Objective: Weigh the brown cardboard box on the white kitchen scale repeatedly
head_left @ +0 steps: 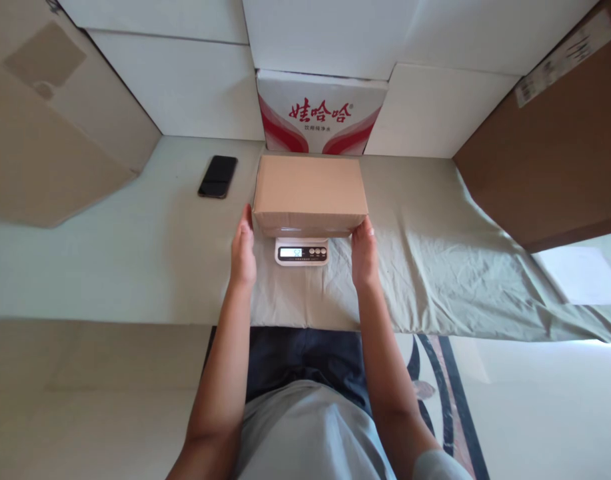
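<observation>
Sitting on a small white kitchen scale [302, 252] is a plain brown cardboard box [310, 193], closed on top. The scale has a little lit screen and round buttons on its front, and it rests on a pale green cloth [435, 267] spread over the table. The left hand [243, 250] is flat and open against the box's left side, fingers straight, touching the lower corner. The right hand [364, 252] is flat and open too, pressed at the box's right lower corner. Neither hand curls around anything. A black phone [218, 176] lies on the table, well off to the left of the box. Just behind the box stands a white carton with red waves and red writing [321, 115].
</observation>
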A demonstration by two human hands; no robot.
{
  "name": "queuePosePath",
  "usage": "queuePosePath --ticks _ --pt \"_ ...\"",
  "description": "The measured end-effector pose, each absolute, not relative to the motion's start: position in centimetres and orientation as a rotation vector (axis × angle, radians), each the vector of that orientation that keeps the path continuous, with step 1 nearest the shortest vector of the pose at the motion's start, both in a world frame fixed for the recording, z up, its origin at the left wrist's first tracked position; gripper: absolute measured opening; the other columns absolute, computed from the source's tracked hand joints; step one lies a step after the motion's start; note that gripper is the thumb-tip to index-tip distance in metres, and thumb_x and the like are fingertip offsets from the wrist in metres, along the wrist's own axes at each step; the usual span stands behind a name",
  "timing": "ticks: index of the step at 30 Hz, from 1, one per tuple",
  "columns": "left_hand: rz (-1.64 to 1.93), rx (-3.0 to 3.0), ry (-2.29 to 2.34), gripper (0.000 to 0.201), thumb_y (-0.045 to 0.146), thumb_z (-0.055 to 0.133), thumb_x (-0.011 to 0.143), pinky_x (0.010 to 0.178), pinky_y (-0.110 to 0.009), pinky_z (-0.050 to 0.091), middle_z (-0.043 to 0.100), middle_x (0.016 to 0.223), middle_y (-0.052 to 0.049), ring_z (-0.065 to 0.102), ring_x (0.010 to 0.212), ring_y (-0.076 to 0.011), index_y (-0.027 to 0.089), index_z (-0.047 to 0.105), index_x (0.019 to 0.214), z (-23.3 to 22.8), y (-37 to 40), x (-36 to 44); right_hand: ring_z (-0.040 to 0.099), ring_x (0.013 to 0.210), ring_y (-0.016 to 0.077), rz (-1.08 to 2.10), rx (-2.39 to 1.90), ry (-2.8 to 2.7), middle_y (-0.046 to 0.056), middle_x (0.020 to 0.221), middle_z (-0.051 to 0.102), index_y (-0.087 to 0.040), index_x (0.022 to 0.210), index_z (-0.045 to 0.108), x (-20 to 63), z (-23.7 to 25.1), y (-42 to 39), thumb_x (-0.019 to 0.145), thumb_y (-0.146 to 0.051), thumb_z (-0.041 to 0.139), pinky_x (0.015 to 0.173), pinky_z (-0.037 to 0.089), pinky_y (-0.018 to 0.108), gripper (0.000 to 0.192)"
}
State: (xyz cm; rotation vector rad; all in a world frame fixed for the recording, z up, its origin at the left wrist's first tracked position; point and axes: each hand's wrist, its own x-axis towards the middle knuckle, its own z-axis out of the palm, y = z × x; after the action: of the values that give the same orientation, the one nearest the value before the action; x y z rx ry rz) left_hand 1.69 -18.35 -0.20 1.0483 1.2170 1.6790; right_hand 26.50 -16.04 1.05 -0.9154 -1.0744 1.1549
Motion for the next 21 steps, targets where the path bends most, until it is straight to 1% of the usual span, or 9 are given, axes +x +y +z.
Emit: queuePosePath --ticks 2,5,8,10,12,15,19,21 --pt "1.692 1.066 1.216 0.066 0.066 0.047 0.101 0.136 -0.039 0.022 0.038 0.173 -0.004 0.030 0.163 -0.0215 0.030 0.052 0.156 -0.4 -18.1 1.7 0.023 0.167 0.0224 1.133 -0.932 -1.093 -0.009 0.171 0.041 -0.041 0.153 0.050 26.5 0.8 -15.7 0.097 -0.074 0.044 0.141 0.015 0.050 0.066" --pt "1.689 1.089 1.200 0.062 0.066 0.048 0.101 0.135 -0.041 0.025 0.045 0.170 -0.003 0.032 0.163 -0.0232 0.032 0.057 0.152 -0.3 -17.7 1.9 0.030 0.165 0.0233 1.115 -0.934 -1.110 -0.008 0.168 0.047 -0.042 0.150 0.053 26.1 0.6 -15.5 0.098 -0.071 0.045 0.140 0.018 0.050 0.061" --pt "1.680 1.075 1.241 0.058 0.067 0.055 0.098 0.134 -0.045 0.028 0.058 0.160 -0.005 0.042 0.158 -0.0271 0.032 0.064 0.143 0.1 -17.6 2.4 0.035 0.163 0.0243 1.099 -0.923 -1.119 -0.005 0.166 0.050 -0.040 0.150 0.054 25.4 0.8 -15.9 0.101 -0.065 0.043 0.139 0.022 0.051 0.056" --pt "1.676 1.039 1.289 0.057 0.068 0.061 0.094 0.133 -0.048 0.030 0.063 0.154 -0.006 0.047 0.154 -0.0294 0.032 0.067 0.138 0.3 -17.6 2.8 0.036 0.162 0.0251 1.073 -0.925 -1.124 -0.004 0.165 0.050 -0.039 0.150 0.053 25.0 1.0 -16.2 0.102 -0.062 0.043 0.139 0.024 0.052 0.055" --pt "1.676 1.017 1.323 0.058 0.070 0.063 0.091 0.132 -0.050 0.031 0.065 0.152 -0.006 0.048 0.153 -0.0305 0.031 0.069 0.134 0.6 -17.4 2.9 0.036 0.162 0.0265 1.056 -0.928 -1.120 -0.003 0.165 0.050 -0.039 0.151 0.053 24.8 1.2 -16.1 0.101 -0.061 0.044 0.138 0.025 0.053 0.055" --pt "1.675 1.040 1.319 0.057 0.071 0.064 0.090 0.131 -0.048 0.033 0.066 0.150 -0.005 0.050 0.151 -0.0302 0.032 0.069 0.131 1.2 -16.4 3.0 0.035 0.162 0.0274 1.051 -0.934 -1.128 -0.003 0.165 0.049 -0.039 0.153 0.049 24.9 1.7 -15.1 0.098 -0.064 0.046 0.138 0.026 0.053 0.060" --pt "1.708 1.141 1.250 0.057 0.073 0.060 0.091 0.129 -0.045 0.036 0.067 0.148 -0.004 0.052 0.150 -0.0290 0.034 0.068 0.131 2.4 -13.2 2.6 0.033 0.162 0.0264 1.007 -0.886 -1.177 -0.004 0.168 0.045 -0.038 0.155 0.045 25.0 2.6 -12.1 0.098 -0.063 0.048 0.138 0.024 0.050 0.063" --pt "1.718 1.186 1.214 0.061 0.077 0.058 0.090 0.129 -0.044 0.035 0.066 0.149 -0.004 0.050 0.152 -0.0295 0.033 0.068 0.131 2.7 -11.0 2.2 0.033 0.163 0.0262 0.992 -0.863 -1.192 -0.004 0.167 0.045 -0.037 0.155 0.044 24.9 2.9 -9.9 0.096 -0.064 0.048 0.139 0.023 0.050 0.065"
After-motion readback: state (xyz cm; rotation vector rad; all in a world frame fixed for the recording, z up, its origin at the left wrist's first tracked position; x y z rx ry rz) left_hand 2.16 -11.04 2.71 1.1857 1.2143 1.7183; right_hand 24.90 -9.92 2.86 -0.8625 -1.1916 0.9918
